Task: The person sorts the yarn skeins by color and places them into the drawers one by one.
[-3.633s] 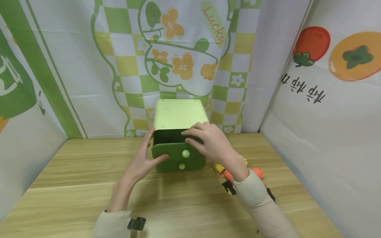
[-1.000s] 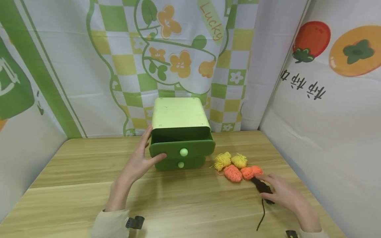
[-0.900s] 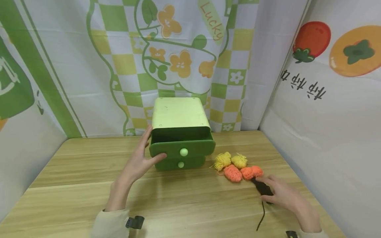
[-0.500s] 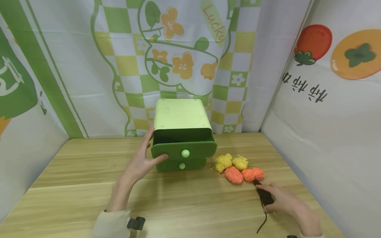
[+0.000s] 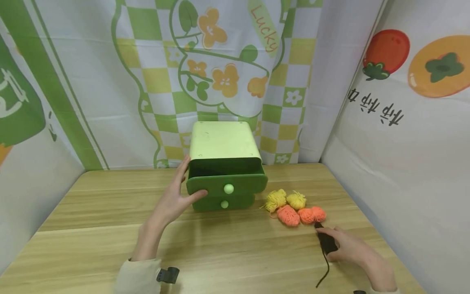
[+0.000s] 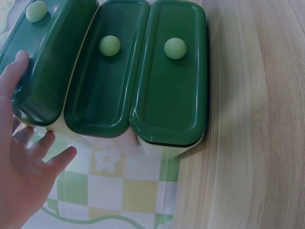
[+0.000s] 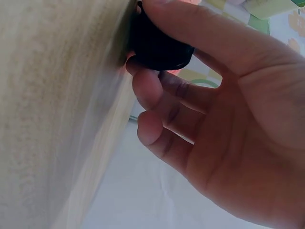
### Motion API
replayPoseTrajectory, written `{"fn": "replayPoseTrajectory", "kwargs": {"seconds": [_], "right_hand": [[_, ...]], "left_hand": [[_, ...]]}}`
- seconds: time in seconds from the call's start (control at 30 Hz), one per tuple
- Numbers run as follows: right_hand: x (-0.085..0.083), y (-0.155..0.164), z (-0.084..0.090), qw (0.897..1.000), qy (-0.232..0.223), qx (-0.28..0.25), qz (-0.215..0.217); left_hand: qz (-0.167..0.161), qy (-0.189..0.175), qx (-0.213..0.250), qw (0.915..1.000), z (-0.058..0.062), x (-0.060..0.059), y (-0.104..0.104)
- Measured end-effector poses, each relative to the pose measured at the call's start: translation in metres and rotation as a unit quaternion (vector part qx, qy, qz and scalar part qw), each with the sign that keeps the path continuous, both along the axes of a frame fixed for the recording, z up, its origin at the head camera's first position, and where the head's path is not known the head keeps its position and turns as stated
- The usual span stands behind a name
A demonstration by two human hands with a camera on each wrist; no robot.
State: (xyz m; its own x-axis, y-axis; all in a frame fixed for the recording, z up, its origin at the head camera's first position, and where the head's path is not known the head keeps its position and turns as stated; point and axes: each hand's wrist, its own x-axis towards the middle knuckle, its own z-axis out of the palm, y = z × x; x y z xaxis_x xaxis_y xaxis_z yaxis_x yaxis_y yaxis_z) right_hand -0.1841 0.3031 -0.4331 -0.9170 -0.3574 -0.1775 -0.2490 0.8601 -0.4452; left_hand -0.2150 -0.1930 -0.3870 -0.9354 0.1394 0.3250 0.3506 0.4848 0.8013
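Note:
A small green drawer box point(image 5: 224, 141) stands at the back of the table, its top drawer point(image 5: 205, 184) pulled partway out and dark inside. My left hand point(image 5: 170, 204) lies along the box's left corner, thumb on the top drawer's front and fingers spread beside the side wall. In the left wrist view, the lower drawer fronts point(image 6: 169, 100) with pale round knobs sit closed. My right hand point(image 5: 350, 247) pinches a black bundle of yarn point(image 5: 327, 241) between thumb and fingers, low over the table at the right. A loose strand trails from it toward the front.
Two yellow yarn balls point(image 5: 276, 200) and several orange yarn bundles point(image 5: 288, 215) lie between the box and my right hand. The wooden table point(image 5: 227, 253) ends at a patterned cloth point(image 5: 154, 81) behind and plain cloth walls at both sides.
My right hand has left the top drawer, now pulled out at both sides, and gone right to the black yarn, drawing it slightly nearer. My left hand has stayed at the box.

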Motion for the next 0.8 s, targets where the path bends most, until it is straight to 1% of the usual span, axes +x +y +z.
{"fn": "replayPoseTrajectory", "kwargs": {"seconds": [0.33,0.53,0.63,0.73,0.8], "right_hand": [[0.0005,0.0029,-0.0006,1.000,0.019,0.019,-0.002],[0.0009,0.0020,0.0012,1.000,0.025,0.007,0.003],[-0.0004,0.0007,0.0025,0.999,0.028,-0.004,0.013],[-0.0021,-0.0009,0.0040,0.998,0.046,-0.009,0.040],[-0.0025,-0.0024,0.0055,0.997,0.053,-0.013,0.050]], "left_hand": [[-0.002,0.003,0.001,1.0000,-0.0002,-0.0010,-0.0003],[-0.005,0.003,0.001,1.0000,0.0003,-0.0009,0.0001],[-0.003,0.004,-0.001,1.0000,0.0001,-0.0010,0.0003],[-0.001,0.006,-0.002,1.0000,-0.0001,-0.0012,0.0001],[0.000,0.007,-0.003,1.0000,-0.0004,-0.0010,-0.0002]]}}
